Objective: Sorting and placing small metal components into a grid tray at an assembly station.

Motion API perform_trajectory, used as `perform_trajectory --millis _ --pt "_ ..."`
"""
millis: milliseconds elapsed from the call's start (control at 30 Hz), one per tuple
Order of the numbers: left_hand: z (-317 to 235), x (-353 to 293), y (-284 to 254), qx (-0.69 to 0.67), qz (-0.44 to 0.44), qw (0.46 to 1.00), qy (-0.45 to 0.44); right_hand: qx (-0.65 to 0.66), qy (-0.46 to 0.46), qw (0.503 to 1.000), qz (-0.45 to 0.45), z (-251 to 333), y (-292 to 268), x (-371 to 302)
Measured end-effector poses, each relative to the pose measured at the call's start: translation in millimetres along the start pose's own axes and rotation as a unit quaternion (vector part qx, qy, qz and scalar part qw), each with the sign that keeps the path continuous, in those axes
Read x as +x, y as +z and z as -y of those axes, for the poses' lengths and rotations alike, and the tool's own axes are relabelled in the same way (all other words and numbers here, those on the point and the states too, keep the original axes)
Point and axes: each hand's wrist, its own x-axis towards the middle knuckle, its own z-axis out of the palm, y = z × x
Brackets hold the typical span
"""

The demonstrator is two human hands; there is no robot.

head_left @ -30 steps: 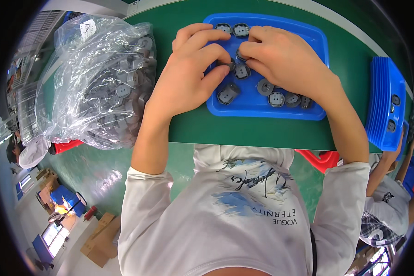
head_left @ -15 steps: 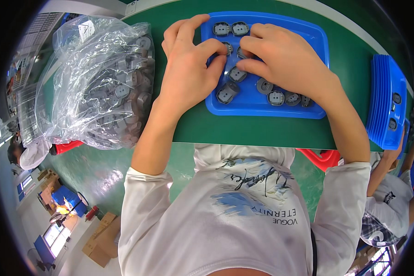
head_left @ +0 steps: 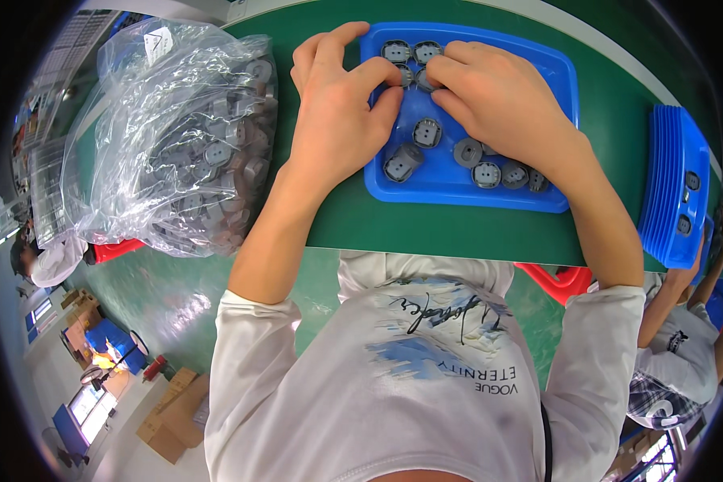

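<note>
A shallow blue tray (head_left: 490, 112) holds several round grey plastic parts with slotted faces. Two of them, one grey part (head_left: 396, 52) and its neighbour (head_left: 427, 53), sit side by side at the tray's far left. Just below, my left hand (head_left: 341, 108) pinches a grey part (head_left: 406, 76) between thumb and index finger, its other fingers by the tray's corner. Beside it, my right hand (head_left: 506, 96) has its fingertips closed on another grey part (head_left: 423, 79), mostly hidden. Nearer me lie a loose grey part (head_left: 427, 132) and a tilted grey cylinder (head_left: 403, 162).
Left of the tray, a clear plastic bag (head_left: 177, 145) full of grey parts stands on the green table (head_left: 442, 233). A stack of blue trays (head_left: 671, 185) stands at the right, with a few parts in its top one. Another person (head_left: 683, 337) sits beyond it.
Both hands have pushed the two pinched parts a little away from me, closer to the far pair. The camera view has shifted slightly.
</note>
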Motion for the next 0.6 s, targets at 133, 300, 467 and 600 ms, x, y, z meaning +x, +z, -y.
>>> perform_trajectory --millis 133,300,467,600 --pt "0.3 -0.1 -0.8 -0.015 0.005 1.000 -0.019 -0.006 -0.006 1.000 -0.006 -2.7 -1.9 -0.2" --pt "3.7 -0.6 1.2 -0.019 0.006 1.000 -0.022 0.003 -0.043 0.999 -0.016 -8.6 -2.1 1.2" --pt "2.6 0.0 -0.2 -0.011 0.008 1.000 -0.016 0.029 -0.061 0.997 -0.029 -3.3 -7.6 4.2" --pt "2.1 0.3 -0.4 -0.013 0.013 1.000 -0.019 0.045 -0.096 0.993 -0.046 -11.6 -1.0 3.1"
